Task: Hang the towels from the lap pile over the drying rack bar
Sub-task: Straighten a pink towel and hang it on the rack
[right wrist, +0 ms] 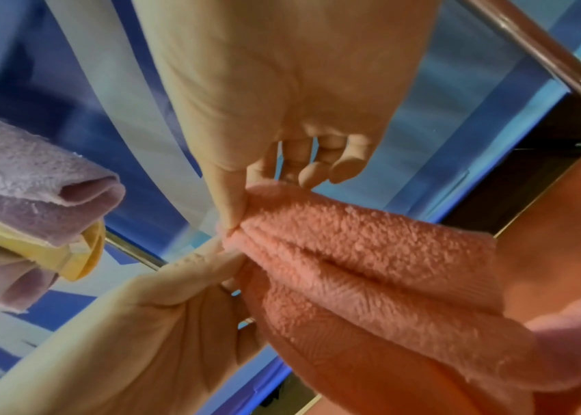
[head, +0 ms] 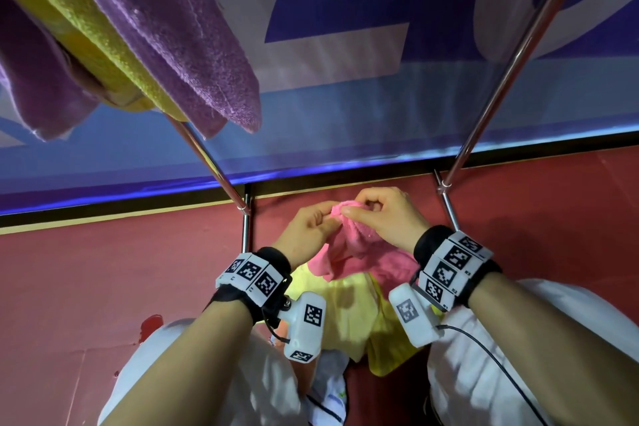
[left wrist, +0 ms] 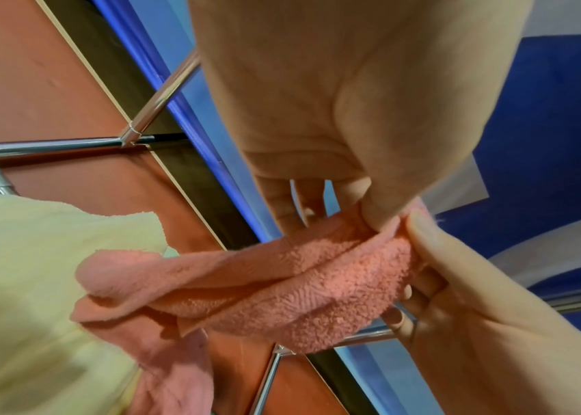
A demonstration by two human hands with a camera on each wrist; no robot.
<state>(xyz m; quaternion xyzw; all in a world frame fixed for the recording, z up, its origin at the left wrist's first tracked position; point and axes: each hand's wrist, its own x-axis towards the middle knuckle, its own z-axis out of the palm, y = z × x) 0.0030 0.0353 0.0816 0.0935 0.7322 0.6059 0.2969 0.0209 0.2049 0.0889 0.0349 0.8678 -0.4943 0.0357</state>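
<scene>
Pink towel (head: 349, 245) (one) in two hands

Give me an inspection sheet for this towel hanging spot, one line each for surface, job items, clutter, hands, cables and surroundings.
Surface: red floor below; the person's lap holds the pile.
Job's things: pink towel lifted from the lap, bunched; yellow towel lying on the lap; purple towel and green-yellow towel already hung, upper left; drying rack bar bare on the right.
Clutter: nothing seen.
Hands: left hand and right hand both pinch the pink towel's top edge, close together.
Cables: black cable runs from the right wrist unit over the right leg.
Surroundings: blue and white banner behind the rack.
</scene>
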